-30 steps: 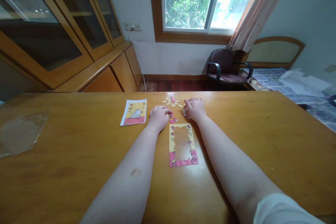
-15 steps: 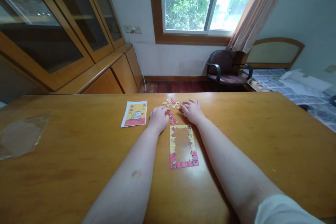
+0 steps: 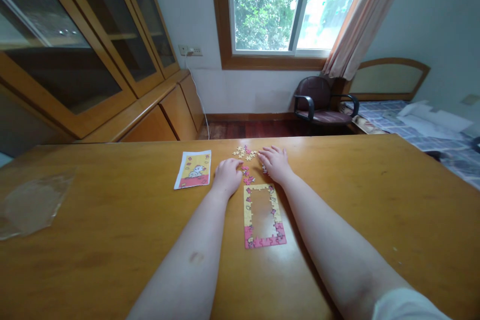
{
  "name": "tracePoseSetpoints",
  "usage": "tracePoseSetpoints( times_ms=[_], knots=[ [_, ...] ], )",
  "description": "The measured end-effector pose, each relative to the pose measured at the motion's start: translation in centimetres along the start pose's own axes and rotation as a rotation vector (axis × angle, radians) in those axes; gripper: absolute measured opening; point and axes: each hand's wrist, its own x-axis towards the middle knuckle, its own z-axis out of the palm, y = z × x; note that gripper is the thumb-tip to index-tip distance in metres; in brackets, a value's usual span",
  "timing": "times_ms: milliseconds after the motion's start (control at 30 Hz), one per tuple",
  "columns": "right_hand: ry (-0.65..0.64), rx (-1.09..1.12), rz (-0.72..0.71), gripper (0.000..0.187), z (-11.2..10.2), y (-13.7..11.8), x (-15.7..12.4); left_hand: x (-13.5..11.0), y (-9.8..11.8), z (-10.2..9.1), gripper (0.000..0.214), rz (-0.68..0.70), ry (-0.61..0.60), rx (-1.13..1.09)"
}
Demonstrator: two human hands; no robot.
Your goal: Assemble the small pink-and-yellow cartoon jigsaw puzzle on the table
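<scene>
A jigsaw border frame (image 3: 263,215), yellow above and pink below, lies on the wooden table (image 3: 112,240) with its middle unfilled. Beyond it sits a small heap of loose puzzle pieces (image 3: 245,153), pale yellow and pink. My left hand (image 3: 227,175) rests curled on the table left of a few pink pieces (image 3: 247,178), fingertips pointing at the heap. My right hand (image 3: 274,162) lies flat with fingers spread, fingertips touching the loose pieces. A reference picture card (image 3: 193,169) showing a white animal lies left of my left hand.
A clear plastic bag (image 3: 32,203) lies at the table's left edge. Wooden glass-door cabinets (image 3: 86,45) line the left wall. A dark armchair (image 3: 318,102) stands under the window, and a bed (image 3: 420,120) is at the right.
My right hand has slid a little left into the loose pieces and its fingers have spread. The left hand stayed put. The camera tipped slightly, shifting everything down in view.
</scene>
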Motion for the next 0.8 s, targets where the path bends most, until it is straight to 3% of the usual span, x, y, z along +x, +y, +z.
tracePoseSetpoints(
  times_ms=[67,133,300,467,700,800],
  knots=[
    [0.020,0.004,0.056,0.045,-1.0,0.0,0.4,0.0,0.0,-0.1,0.041,-0.012,-0.004,-0.006],
    [-0.050,-0.026,0.082,0.045,-2.0,-0.1,1.0,0.0,-0.1,-0.1,0.041,-0.016,-0.002,-0.013],
    [-0.289,-0.057,-0.095,0.047,-2.0,-0.9,2.2,0.0,-0.1,0.0,0.041,-0.017,0.005,-0.021],
    [-0.268,-0.120,-0.191,0.045,-0.4,-0.8,1.7,-0.1,0.0,-0.1,0.041,-0.024,-0.006,-0.025],
    [-0.313,-0.135,-0.349,0.045,-0.3,-0.8,0.9,-0.2,-0.1,0.1,0.040,-0.019,0.001,-0.032],
    [-0.270,-0.170,-0.310,0.038,-0.3,-0.6,1.2,-0.1,0.0,0.0,0.039,-0.025,-0.004,-0.036]
  ],
)
